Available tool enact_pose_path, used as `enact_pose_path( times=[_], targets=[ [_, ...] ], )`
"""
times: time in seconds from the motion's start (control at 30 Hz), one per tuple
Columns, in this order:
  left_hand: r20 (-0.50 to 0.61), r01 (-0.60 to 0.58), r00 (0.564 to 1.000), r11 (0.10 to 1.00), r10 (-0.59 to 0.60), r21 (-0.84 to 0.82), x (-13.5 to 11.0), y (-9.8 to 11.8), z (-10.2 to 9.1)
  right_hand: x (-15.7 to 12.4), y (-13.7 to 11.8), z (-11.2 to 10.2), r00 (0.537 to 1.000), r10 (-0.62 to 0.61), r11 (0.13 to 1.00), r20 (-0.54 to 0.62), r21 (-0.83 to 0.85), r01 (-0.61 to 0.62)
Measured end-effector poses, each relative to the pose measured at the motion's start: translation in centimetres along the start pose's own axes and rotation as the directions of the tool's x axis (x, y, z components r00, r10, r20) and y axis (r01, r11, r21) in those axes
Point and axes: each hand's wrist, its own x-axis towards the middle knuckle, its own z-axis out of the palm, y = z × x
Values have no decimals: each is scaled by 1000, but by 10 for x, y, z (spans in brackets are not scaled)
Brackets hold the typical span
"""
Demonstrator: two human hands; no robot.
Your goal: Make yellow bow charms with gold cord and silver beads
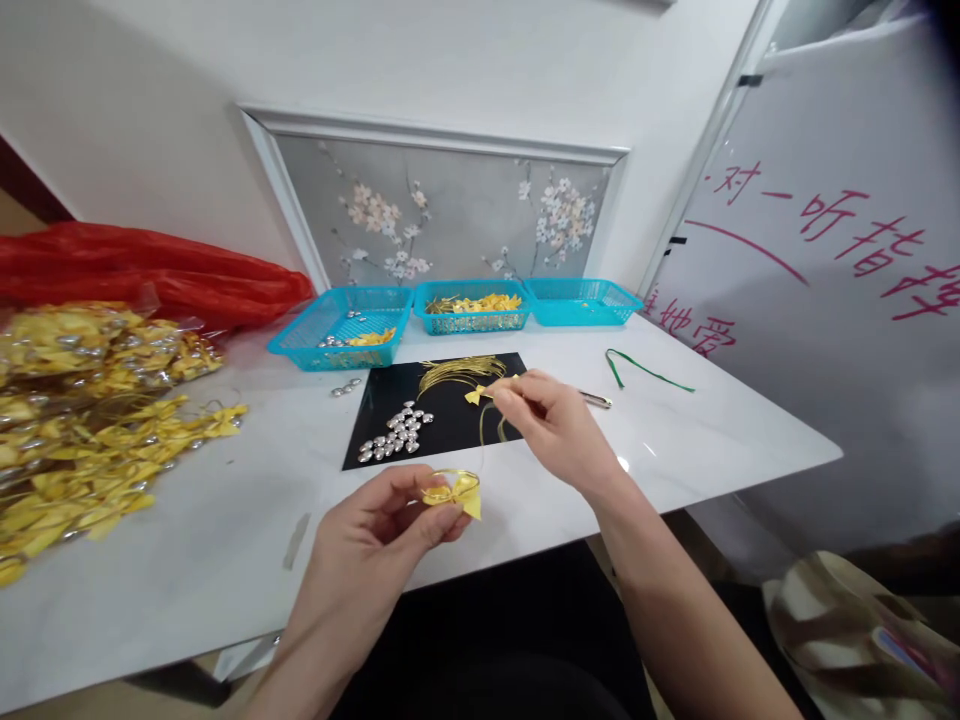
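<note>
My left hand (390,525) pinches a yellow ribbon bow (466,492) above the front edge of the white table, a loop of gold cord running over the bow. Over the black mat (384,385) my right hand (544,415) has its fingers pinched together, with thin gold cord (482,432) hanging in a curve beneath them. Right by those fingertips lies another yellow bow (475,396); they partly cover that spot. A bundle of gold cords (457,372) lies on the mat's back part. Silver heart-shaped beads (397,432) are heaped on its left side.
Three blue baskets (300,345) line the wall, some with yellow bows and silver beads. Bagged and loose yellow bow strings (112,470) cover the left side beside red mesh (150,270). A metal tool (598,399) and green ribbon (652,372) lie right.
</note>
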Motion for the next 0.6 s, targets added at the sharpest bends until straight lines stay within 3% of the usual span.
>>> enact_pose_path(
  times=[0.23, 0.33, 0.4, 0.6],
  targets=[
    [25, -101, 995, 990, 99, 102, 0, 2, 2, -17, -5, -7, 950, 71, 981, 306, 152, -122],
    [54, -125, 991, 981, 119, 146, 2, 1, -1, -21, 0, -3, 866, 16, 951, 501, 260, -168],
    [73, -148, 988, 971, 137, 186, 5, -1, -4, -23, 5, -1, 824, -12, 932, 566, 304, -195],
    [113, -137, 987, 967, 114, 216, 10, -6, -9, -20, -5, -8, 925, -33, 951, 378, 295, -86]
  ],
)
